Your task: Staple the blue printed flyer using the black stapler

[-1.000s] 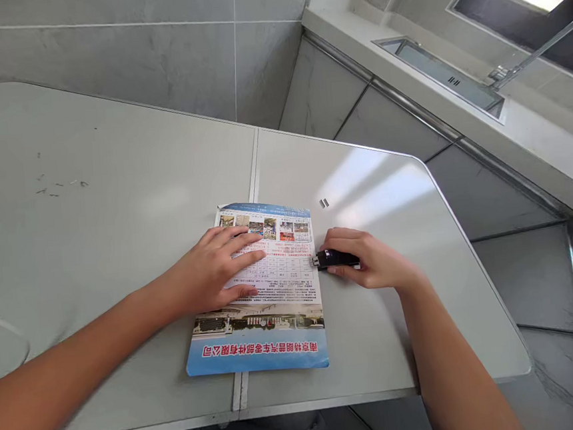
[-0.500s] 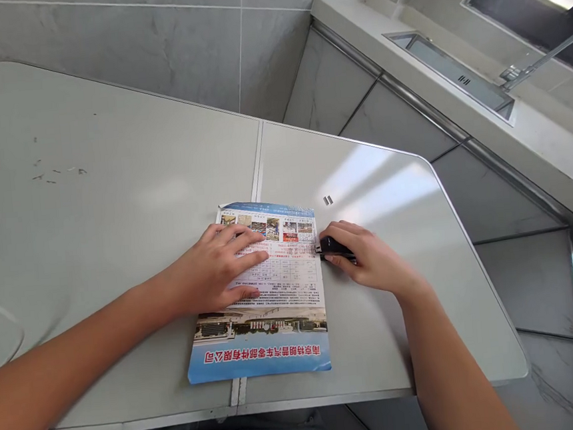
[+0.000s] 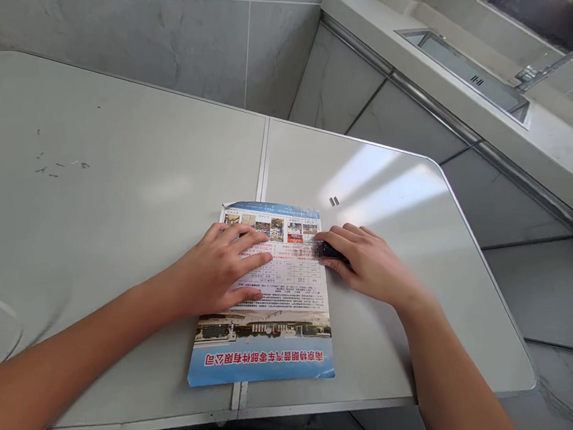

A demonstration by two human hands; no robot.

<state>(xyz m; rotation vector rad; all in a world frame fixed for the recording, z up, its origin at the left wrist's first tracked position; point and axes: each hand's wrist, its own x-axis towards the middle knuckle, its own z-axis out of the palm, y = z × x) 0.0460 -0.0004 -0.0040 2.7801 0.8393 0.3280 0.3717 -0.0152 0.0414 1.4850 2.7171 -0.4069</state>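
Observation:
A printed leaflet (image 3: pixel 266 357) with a blue band, photos and a table of text lies flat on the table, upside down to me. My left hand (image 3: pixel 228 267) rests open on its upper left part, fingers spread. At the leaflet's right edge, my right hand (image 3: pixel 368 261) is closed round a small black stapler (image 3: pixel 330 251), whose front end reaches over the paper. Most of the stapler is hidden under my fingers. A row of staples runs along the paper's right edge, above the stapler.
Two short strips of staples (image 3: pixel 334 201) lie behind my right hand. Several loose bits of metal (image 3: pixel 61 166) are scattered at the far left of the folding table (image 3: pixel 115 210). Tiled walls stand behind it.
My right hand has shifted slightly, and the stapler's front now reaches further over the leaflet's edge. The left hand stays in place. The view has moved a little.

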